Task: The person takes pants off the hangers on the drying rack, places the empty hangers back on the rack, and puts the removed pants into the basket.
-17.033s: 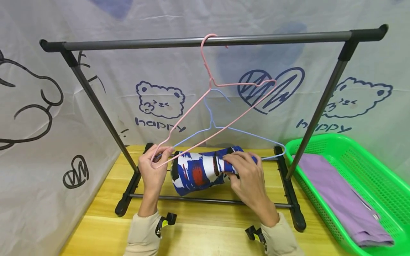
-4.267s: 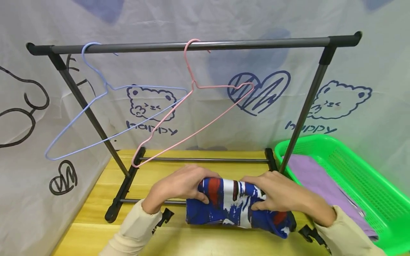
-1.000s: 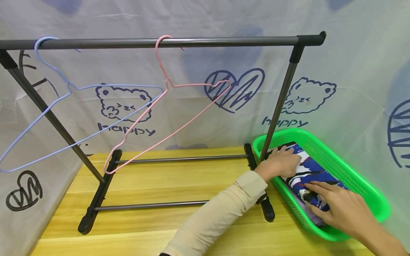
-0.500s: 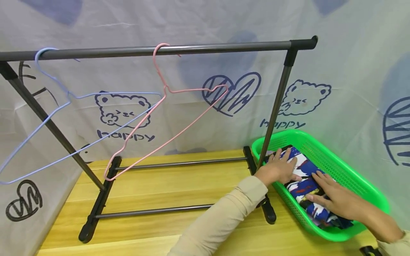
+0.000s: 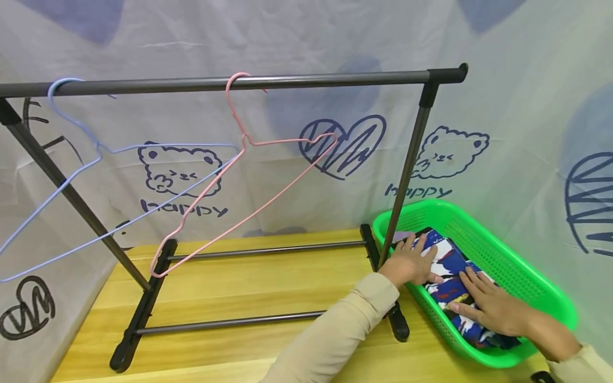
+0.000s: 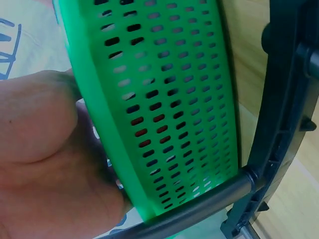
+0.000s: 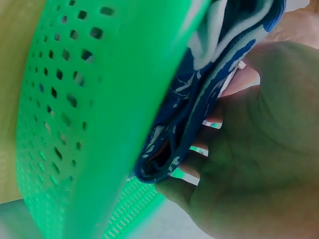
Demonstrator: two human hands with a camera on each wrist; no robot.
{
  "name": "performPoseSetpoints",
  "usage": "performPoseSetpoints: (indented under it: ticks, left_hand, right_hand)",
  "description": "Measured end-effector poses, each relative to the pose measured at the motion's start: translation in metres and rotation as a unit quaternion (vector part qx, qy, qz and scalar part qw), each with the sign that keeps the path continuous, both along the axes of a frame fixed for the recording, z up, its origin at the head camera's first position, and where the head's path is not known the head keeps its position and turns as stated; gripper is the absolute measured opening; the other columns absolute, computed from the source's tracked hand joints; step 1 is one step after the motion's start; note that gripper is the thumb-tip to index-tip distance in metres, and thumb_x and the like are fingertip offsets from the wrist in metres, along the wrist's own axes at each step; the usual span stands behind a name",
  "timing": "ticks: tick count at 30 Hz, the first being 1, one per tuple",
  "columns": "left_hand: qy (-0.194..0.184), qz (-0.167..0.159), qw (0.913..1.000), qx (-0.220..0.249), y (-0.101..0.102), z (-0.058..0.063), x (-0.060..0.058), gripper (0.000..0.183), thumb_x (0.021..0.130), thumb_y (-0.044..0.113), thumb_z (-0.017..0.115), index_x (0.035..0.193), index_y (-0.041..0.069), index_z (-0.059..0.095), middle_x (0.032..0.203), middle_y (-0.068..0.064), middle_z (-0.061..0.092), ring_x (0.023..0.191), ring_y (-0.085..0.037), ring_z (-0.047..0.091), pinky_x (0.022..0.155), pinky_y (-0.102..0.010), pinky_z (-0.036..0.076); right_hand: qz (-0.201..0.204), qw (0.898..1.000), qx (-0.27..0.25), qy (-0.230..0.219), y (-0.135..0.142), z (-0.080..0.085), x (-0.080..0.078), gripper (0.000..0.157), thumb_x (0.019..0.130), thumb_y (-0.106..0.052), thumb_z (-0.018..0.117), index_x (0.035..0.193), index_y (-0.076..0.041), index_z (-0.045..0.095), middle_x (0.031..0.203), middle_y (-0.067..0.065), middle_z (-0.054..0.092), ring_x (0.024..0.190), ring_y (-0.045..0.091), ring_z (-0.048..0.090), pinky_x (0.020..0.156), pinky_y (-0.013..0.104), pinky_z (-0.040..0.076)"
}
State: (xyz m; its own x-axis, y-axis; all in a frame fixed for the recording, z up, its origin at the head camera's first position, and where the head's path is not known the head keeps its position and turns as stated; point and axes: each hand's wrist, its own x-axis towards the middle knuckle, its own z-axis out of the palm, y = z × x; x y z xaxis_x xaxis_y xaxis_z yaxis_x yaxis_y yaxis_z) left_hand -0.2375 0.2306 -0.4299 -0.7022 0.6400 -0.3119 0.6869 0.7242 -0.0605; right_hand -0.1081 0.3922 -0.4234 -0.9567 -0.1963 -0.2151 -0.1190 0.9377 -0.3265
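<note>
A folded garment [image 5: 449, 261], patterned in blue, white and red, lies in the green basket [image 5: 541, 298] at the right. My left hand [image 5: 413, 261] rests palm down on its far end, fingers spread. On the nearer part lies my right hand [image 5: 495, 306], its fingers extended. In the right wrist view, the layered folded edge of the garment [image 7: 199, 99] shows between the basket wall [image 7: 124, 89] and my right hand [image 7: 249, 144]. A purple cloth [image 5: 403, 234] peeks out underneath, mostly hidden. The left wrist view shows my left hand [image 6: 45, 159] over the basket rim.
A dark metal clothes rack [image 5: 306, 81] stands on the wooden table [image 5: 268, 282], its right post [image 5: 404, 175] close by the basket. From its bar hang a bare blue hanger [image 5: 81, 167] and a bare pink hanger [image 5: 184, 215]. A printed cloth backdrop [image 5: 287, 42] closes off the back.
Earlier the garment was at the rack with the blue hanger; that hanger moved onto the bar. The garment was folded and carried right into the basket. Lately my hands shift slightly over it.
</note>
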Motion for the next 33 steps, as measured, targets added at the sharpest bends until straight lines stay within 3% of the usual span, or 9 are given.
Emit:
performPoseSetpoints:
  ticks: [9,17,21,24,29,33]
  left_hand:
    - [-0.009,0.003,0.9991,0.041,-0.018,0.012,0.008,0.077,0.096,0.070,0.040,0.163,0.044,0.011,0.171,0.010,-0.002,0.157,-0.016,0.002,0.123,-0.031,0.016]
    - [0.017,-0.015,0.9975,0.067,-0.025,0.014,0.001,0.076,0.096,0.070,0.042,0.163,0.042,0.018,0.171,0.009,0.003,0.157,-0.016,0.006,0.123,-0.030,0.017]
    - [0.024,-0.034,0.9956,0.084,-0.031,0.013,-0.007,0.071,0.099,0.067,0.041,0.162,0.039,0.024,0.171,0.009,0.009,0.157,-0.015,0.008,0.123,-0.031,0.017]
    - [0.025,-0.070,0.9918,0.104,-0.038,0.014,-0.008,0.067,0.101,0.060,0.044,0.161,0.033,0.032,0.168,0.006,0.021,0.155,-0.014,0.016,0.122,-0.029,0.020]
    - [0.005,-0.142,0.9747,0.172,-0.061,0.021,-0.002,0.060,0.105,0.049,0.048,0.158,0.023,0.041,0.162,0.004,0.036,0.147,-0.008,0.033,0.116,-0.020,0.029]
    - [-0.022,-0.188,0.9467,0.260,-0.091,0.029,0.000,0.054,0.107,0.041,0.048,0.155,0.016,0.046,0.155,0.001,0.047,0.140,-0.007,0.045,0.112,-0.016,0.033]
  right_hand:
    - [0.015,1.000,0.025,-0.007,-0.008,0.003,-0.005,0.087,0.104,-0.048,0.056,0.150,0.020,0.028,0.155,0.046,0.018,0.137,0.070,0.016,0.102,0.082,0.022]
    - [0.010,0.999,0.031,0.008,-0.009,0.008,-0.013,0.089,0.102,-0.050,0.058,0.149,0.020,0.030,0.153,0.047,0.022,0.135,0.070,0.019,0.102,0.080,0.025]
    - [0.011,1.000,0.028,0.010,-0.005,0.011,-0.019,0.090,0.101,-0.050,0.059,0.148,0.022,0.030,0.151,0.048,0.023,0.134,0.071,0.020,0.100,0.080,0.027]
    - [0.012,1.000,0.026,0.003,0.000,0.017,-0.022,0.090,0.101,-0.049,0.061,0.147,0.023,0.031,0.149,0.050,0.023,0.132,0.072,0.022,0.098,0.080,0.030]
    - [0.043,0.999,0.014,0.000,0.007,0.039,-0.027,0.082,0.100,-0.042,0.064,0.146,0.020,0.036,0.144,0.050,0.032,0.128,0.071,0.034,0.095,0.076,0.038]
    - [0.062,0.998,0.001,0.018,0.004,0.060,-0.033,0.076,0.100,-0.038,0.066,0.148,0.015,0.039,0.142,0.046,0.042,0.124,0.064,0.046,0.093,0.071,0.045]
